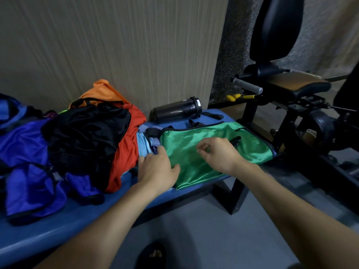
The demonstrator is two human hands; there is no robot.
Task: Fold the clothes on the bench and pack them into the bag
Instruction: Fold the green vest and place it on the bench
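The green bag (213, 150) lay flat on the right end of the blue bench (64, 226), its long axis running along the bench from the near left up toward the far right, with its black-trimmed mouth facing left toward the clothes. Pale blue and lilac fabric (144, 144) showed at that mouth, and a black strap (153, 132) curled just beside it.

The left hand (157, 168) rested palm down at the bag's left edge, fingers straight and spread, fingertips touching the pale fabric and the thumb lying on the green satin. The right hand (217, 152) was over the middle of the bag, its fingers loosely curled with thumb and forefinger brought near each other; whether they pinched the satin could not be told.

To the left, a heap of unfolded clothes covered the bench: a black garment (85, 136) on top, a red one (126, 150) beneath it, an orange one (103, 92) against the wall, and purple-blue pieces (29, 164) nearest the left edge. A dark shaker bottle (176, 110) lay on its side behind the bag. Black gym equipment (291, 98) stood to the right.
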